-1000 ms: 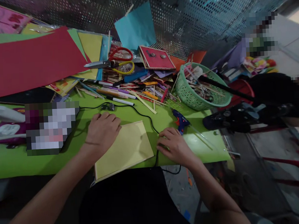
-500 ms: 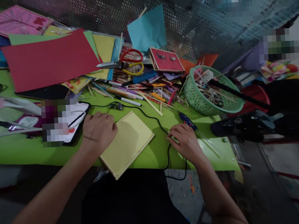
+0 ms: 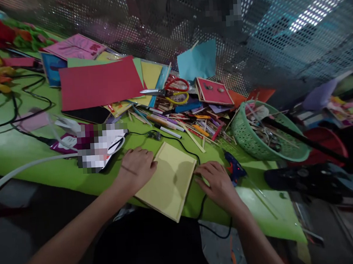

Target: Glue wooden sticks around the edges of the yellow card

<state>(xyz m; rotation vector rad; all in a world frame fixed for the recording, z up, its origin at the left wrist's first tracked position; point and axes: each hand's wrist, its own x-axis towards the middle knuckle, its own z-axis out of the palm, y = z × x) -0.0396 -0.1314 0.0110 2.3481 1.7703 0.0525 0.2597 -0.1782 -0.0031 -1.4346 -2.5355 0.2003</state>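
A pale yellow panel [image 3: 169, 183] with thin raised strips along its edges lies at the table's front edge, one corner jutting past it. My left hand [image 3: 138, 167] grips the panel's left side, fingers bent and thumb at its edge. By the opposite side, my right hand [image 3: 217, 181] has its fingers apart and bent, their tips close to the panel's edge; whether they touch it I cannot tell. Just beyond my right hand lies a blue glue gun [image 3: 235, 166] with a small red light. A black cable [image 3: 185, 147] runs behind the panel.
Behind lie scissors [image 3: 174, 92], a heap of pens and sticks [image 3: 190, 123], red paper [image 3: 100, 84] and a red framed panel [image 3: 214, 91]. A green basket [image 3: 254, 143] stands right. A phone [image 3: 115, 147] lies left, near cables. A perforated metal screen [image 3: 159, 26] borders the back.
The yellow panel has turned and shifted a little, with my left hand at its side. My right hand has come closer to its right edge. The camera view has swung left.
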